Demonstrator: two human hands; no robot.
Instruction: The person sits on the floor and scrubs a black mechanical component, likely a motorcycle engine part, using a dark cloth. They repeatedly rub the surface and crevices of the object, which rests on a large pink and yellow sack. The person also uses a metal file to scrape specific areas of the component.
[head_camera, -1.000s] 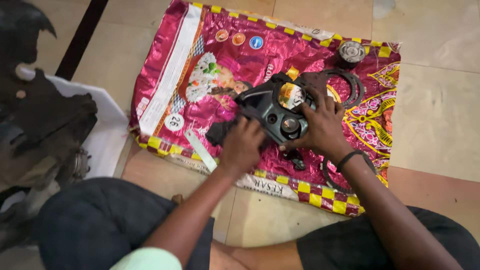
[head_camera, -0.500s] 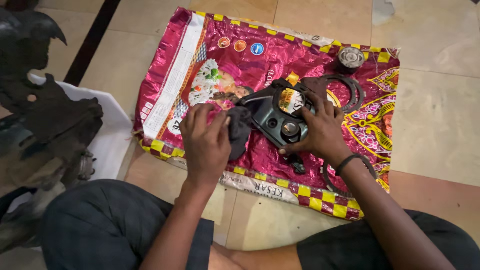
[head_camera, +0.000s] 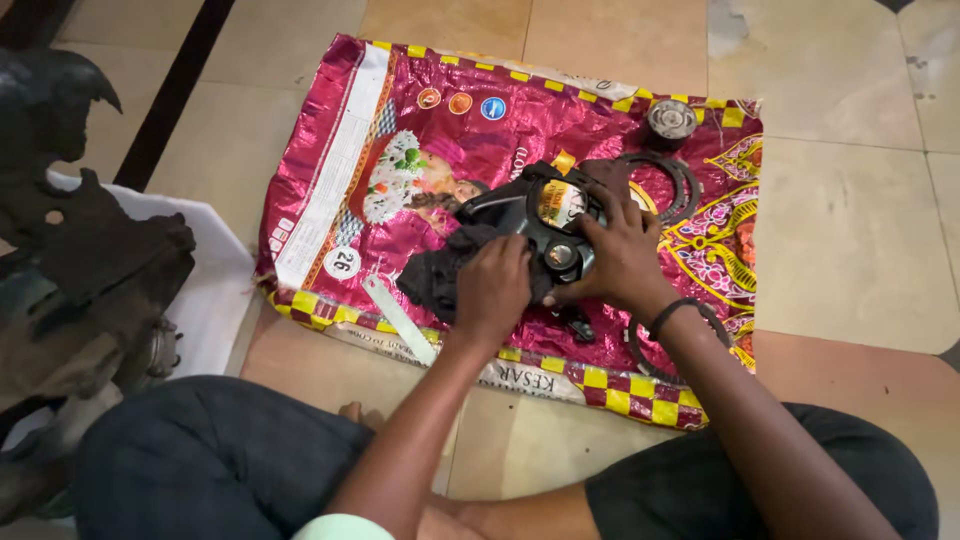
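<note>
A dark metal engine cover (head_camera: 530, 215) lies on a magenta printed sack (head_camera: 400, 130) spread on the tiled floor. My right hand (head_camera: 615, 255) grips the cover's right side, fingers around a round bearing hole. My left hand (head_camera: 493, 290) presses a black rag (head_camera: 435, 275) against the cover's lower left edge. A black band circles my right wrist.
On the sack lie a round bearing part (head_camera: 672, 120), thin dark rings (head_camera: 670, 180), another ring (head_camera: 640, 350) near my right wrist and a flat metal strip (head_camera: 400, 320). A grimy black engine block (head_camera: 80, 290) stands at left on white sheeting (head_camera: 215, 300). My crossed legs fill the bottom.
My left hand moved left away from the cover, then came back to it with the black rag. My right hand stayed on the cover.
</note>
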